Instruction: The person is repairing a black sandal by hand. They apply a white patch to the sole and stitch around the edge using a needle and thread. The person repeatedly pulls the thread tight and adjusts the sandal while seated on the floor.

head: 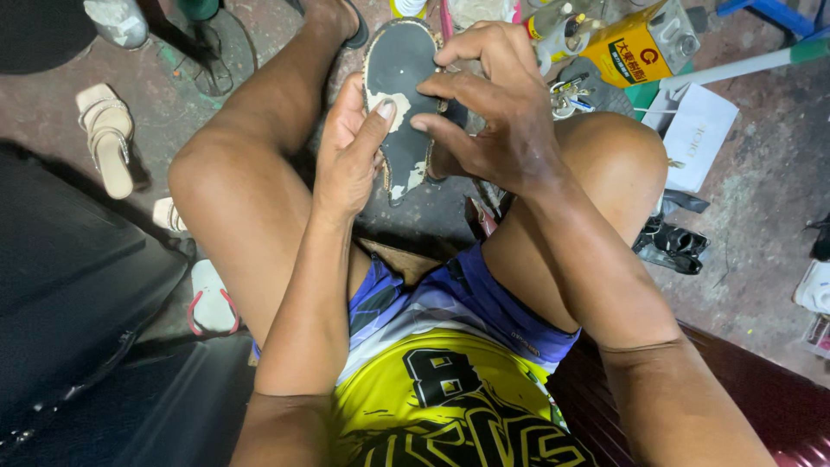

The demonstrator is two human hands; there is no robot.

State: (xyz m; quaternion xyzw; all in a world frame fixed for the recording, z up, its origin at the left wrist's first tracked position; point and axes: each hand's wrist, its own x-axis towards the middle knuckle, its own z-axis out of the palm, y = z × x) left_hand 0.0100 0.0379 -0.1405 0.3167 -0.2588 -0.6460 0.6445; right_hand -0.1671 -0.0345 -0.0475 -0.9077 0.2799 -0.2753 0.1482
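A worn black shoe sole (399, 95) is held sole-up above the knees, between the two hands and over the floor (761, 216). The left hand (350, 147) is closed around the sole's left edge, the palm cupped beneath it and the thumb laid across the upper face, its tip beside a pale patch. The right hand (497, 104) is arched over the right edge, the fingers curled and the forefinger tip pressed onto the sole close to the left thumb; whether a loose piece is pinched there cannot be told. As far as can be judged, the work on the sole is partly done: pale, frayed areas are exposed along the lower edge and near the thumb, where the black layer is missing, while the upper part of the surface remains dark and intact. Both forearms are extended forward from the body, wrists bent inward so that the fingertips meet over the sole. Beyond the right hand, a yellow can (644, 43) is set on the floor; well to the left of the left hand, a beige sandal (108, 138) is lying.
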